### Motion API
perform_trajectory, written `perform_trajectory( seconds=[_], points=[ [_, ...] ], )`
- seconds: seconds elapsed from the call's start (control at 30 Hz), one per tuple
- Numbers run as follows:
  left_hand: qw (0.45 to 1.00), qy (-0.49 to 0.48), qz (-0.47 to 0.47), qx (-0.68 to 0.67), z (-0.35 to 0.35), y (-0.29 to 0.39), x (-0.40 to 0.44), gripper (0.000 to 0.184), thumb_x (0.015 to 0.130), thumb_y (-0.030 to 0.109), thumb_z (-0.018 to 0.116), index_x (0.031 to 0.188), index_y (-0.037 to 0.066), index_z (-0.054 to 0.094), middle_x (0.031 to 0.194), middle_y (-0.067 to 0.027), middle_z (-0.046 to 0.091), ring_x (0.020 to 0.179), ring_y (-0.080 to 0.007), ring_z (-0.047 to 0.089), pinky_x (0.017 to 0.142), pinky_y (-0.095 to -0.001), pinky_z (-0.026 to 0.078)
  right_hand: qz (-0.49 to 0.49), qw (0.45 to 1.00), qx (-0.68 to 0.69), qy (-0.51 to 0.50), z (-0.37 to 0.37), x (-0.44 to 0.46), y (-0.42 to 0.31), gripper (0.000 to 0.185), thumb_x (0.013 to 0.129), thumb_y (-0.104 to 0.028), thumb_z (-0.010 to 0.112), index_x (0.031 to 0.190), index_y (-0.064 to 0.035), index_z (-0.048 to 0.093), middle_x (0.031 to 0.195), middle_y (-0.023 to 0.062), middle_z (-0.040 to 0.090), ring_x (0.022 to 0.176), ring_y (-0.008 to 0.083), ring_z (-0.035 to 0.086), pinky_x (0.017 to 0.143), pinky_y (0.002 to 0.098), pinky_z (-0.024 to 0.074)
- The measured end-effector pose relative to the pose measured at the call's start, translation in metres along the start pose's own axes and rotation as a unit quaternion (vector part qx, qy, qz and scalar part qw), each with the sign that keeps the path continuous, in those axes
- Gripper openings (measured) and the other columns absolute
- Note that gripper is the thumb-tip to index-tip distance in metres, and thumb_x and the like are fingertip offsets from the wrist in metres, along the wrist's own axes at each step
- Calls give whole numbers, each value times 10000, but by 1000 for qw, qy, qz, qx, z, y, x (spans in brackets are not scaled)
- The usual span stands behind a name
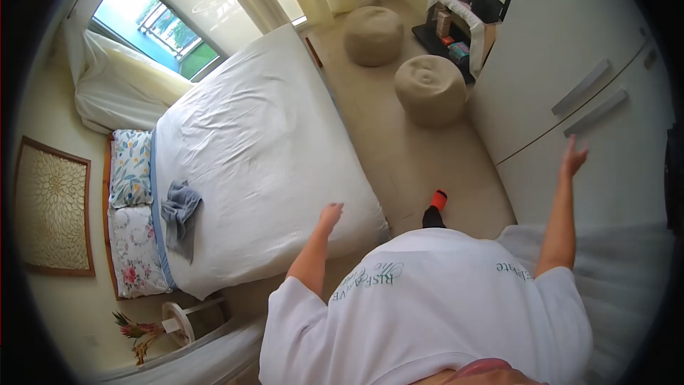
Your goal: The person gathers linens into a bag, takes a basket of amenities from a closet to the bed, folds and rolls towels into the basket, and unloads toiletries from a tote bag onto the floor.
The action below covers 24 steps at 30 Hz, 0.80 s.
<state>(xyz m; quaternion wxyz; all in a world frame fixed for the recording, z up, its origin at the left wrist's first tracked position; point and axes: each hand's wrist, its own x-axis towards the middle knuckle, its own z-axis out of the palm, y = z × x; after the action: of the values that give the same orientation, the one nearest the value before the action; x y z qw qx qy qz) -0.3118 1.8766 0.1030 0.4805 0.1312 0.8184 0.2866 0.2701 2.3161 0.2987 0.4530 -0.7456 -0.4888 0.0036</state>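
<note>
My left hand [330, 216] hangs over the near right corner of the bed [263, 135], its fingers loosely curled and nothing visible in them. To the right, my right hand [575, 158] reaches up in front of a white wardrobe [563, 50]. Its fingers are apart, and one points up close to the lower end of a long silver handle [596, 112]. Whether the fingertip touches that handle, I cannot tell. A second handle [581, 87] runs parallel on the adjoining door. Both doors look closed.
Two beige poufs [374, 36] stand on the floor [385, 128], near a TV stand [463, 21]. A grey-blue cloth [182, 214] lies on the bed by two patterned pillows [132, 167]. My foot in an orange-red sock [439, 201] shows below. A round side table [178, 322] stands lower left.
</note>
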Motion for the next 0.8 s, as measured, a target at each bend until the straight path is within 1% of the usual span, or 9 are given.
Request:
perform_trajectory(
  seconds=[0.13, 0.23, 0.27, 0.33, 0.47, 0.53, 0.57, 0.73, 0.8],
  points=[
    [992, -2, 68, -105, 52, 134, 23, 405, 860, 342, 564, 1125, 35, 564, 980, -101, 631, 850, -196, 580, 659, -309, 449, 120, 980, 100, 124, -5, 146, 10, 670, 884, -514, 481, 1301, 6, 417, 1310, 212, 442, 1153, 369, 489, 932, 439, 431],
    [991, -78, 95, -51, 126, 205, 30, 395, 868, 321, 561, 1099, 3, 592, 965, -70, 630, 824, -178, 581, 708, -316, 464, 55, 985, 82, 143, 10, 201, 31, 575, 922, -460, 422, 1215, 30, 492, 1227, 223, 502, 1094, 378, 522, 912, 434, 438],
    [986, -149, 75, 1, 155, 209, 59, 418, 866, 356, 561, 1098, 11, 607, 992, -81, 637, 863, -191, 593, 754, -318, 469, 54, 982, 82, 158, 14, 200, 21, 551, 931, -441, 404, 1182, 38, 510, 1196, 222, 520, 1076, 376, 531, 905, 432, 440],
    [965, -178, 132, 140, 191, 269, 28, 427, 835, 383, 585, 1084, 39, 632, 963, -118, 663, 833, -220, 622, 750, -340, 488, 51, 977, 80, 192, 17, 180, -16, 518, 948, -403, 369, 1115, 54, 546, 1133, 221, 555, 1039, 373, 549, 892, 429, 444],
    [941, -225, 183, 175, 235, 349, -5, 444, 839, 403, 574, 1091, 41, 628, 1037, -160, 645, 917, -280, 628, 822, -365, 483, 161, 954, 169, 187, 17, 174, -34, 512, 953, -401, 360, 1075, 57, 553, 1076, 180, 578, 994, 318, 562, 880, 407, 437],
    [909, -255, 224, 241, 251, 397, -8, 447, 846, 408, 575, 1117, 55, 615, 1018, -140, 651, 904, -255, 628, 817, -354, 485, 135, 926, 325, 136, 23, 184, -9, 528, 959, -419, 362, 1116, 58, 526, 1107, 160, 547, 970, 261, 530, 904, 368, 403],
    [883, -286, 250, 276, 271, 422, -15, 449, 849, 411, 576, 1130, 62, 608, 1008, -130, 653, 898, -242, 628, 814, -348, 486, 172, 921, 319, 141, 17, 177, -11, 527, 964, -416, 359, 1140, 57, 511, 1121, 151, 535, 970, 239, 508, 914, 352, 383],
    [775, -257, 541, 203, 378, 587, -84, 400, 835, 371, 589, 1088, 61, 598, 982, -150, 658, 934, -285, 629, 804, -360, 488, 209, 858, 433, 180, -12, 87, -54, 520, 971, -411, 373, 1222, 34, 473, 1170, 128, 518, 1013, 201, 481, 929, 310, 358],
    [734, -244, 614, 158, 411, 637, -131, 408, 812, 331, 606, 1119, 65, 571, 1079, -157, 608, 1015, -317, 580, 862, -393, 460, 197, 888, 391, 136, -32, 39, -20, 471, 967, -380, 389, 1192, 18, 502, 1133, 89, 556, 1042, 202, 510, 951, 312, 354]
  ],
)
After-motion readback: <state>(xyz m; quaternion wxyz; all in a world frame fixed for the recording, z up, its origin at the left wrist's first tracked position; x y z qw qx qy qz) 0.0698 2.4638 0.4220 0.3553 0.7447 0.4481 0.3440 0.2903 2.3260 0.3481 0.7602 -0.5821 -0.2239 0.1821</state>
